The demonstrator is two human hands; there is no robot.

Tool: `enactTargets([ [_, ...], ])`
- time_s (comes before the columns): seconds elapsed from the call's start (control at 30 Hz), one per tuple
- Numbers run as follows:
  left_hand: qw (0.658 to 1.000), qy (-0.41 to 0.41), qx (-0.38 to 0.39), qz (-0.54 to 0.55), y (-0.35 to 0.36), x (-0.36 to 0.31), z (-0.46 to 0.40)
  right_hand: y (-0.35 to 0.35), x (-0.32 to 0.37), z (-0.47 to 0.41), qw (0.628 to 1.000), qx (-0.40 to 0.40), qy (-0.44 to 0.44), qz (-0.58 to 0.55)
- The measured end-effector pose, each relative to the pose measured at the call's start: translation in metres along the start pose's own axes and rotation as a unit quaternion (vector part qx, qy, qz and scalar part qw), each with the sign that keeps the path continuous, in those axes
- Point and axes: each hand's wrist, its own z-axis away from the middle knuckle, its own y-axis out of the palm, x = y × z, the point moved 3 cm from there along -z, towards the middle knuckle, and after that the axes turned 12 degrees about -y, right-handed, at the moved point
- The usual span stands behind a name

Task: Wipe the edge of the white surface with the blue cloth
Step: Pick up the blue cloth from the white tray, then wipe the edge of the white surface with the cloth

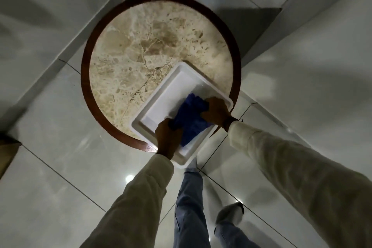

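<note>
Right hand — fingers curled onto blue cloth, gripping it | left hand — clenched on the cloth's near side, over the tray rim | white tray — on round marble table, its near corner overhanging the wooden rim | cloth bunched inside tray, near end.

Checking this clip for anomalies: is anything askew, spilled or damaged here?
Yes: the white tray sits skewed on the round table, its near corner overhanging the rim. Both hands, left and right, press the blue cloth. No spill visible.
</note>
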Motion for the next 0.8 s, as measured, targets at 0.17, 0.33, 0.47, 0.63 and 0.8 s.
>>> enactTargets([
  [0.17,0.988,0.041,0.048,0.139,-0.008,-0.047,0.062,-0.058,0.014,0.058,0.980,-0.071,0.006,-0.185],
  [0.33,0.980,0.106,0.126,0.112,0.035,-0.112,0.145,-0.129,0.000,0.152,0.923,-0.120,0.012,-0.366],
  [0.47,0.963,0.154,0.215,0.059,0.113,-0.154,0.212,-0.173,-0.051,0.238,0.885,-0.152,0.010,-0.439],
  [0.63,0.938,0.143,0.315,-0.022,0.222,-0.165,0.274,-0.187,-0.142,0.321,0.817,-0.194,0.019,-0.543],
  [0.8,0.870,0.217,0.349,-0.274,0.325,-0.146,0.286,-0.147,-0.260,0.370,0.732,-0.341,0.151,-0.571],
])
